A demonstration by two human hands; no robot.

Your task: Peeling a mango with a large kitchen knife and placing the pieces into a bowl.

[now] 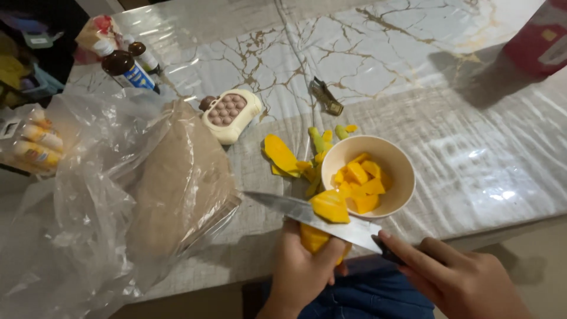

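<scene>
My left hand [301, 269] grips a peeled yellow mango [314, 238] at the table's near edge. My right hand [458, 277] holds the dark handle of a long kitchen knife [307, 214], index finger along the blade's back. The blade lies across the top of the mango, with a cut yellow slice [331, 207] resting on it. Just beyond stands a beige bowl [400, 166] holding several mango chunks [360, 180]. Mango peels [282, 155] lie on the table to the bowl's left.
A large clear plastic bag with a brown paper bag [177, 177] covers the table's left side. A cream bubble-button toy [230, 115], small bottles [127, 68], a small metal object [326, 96] and a red container [540, 41] sit on the marble-patterned table [413, 77].
</scene>
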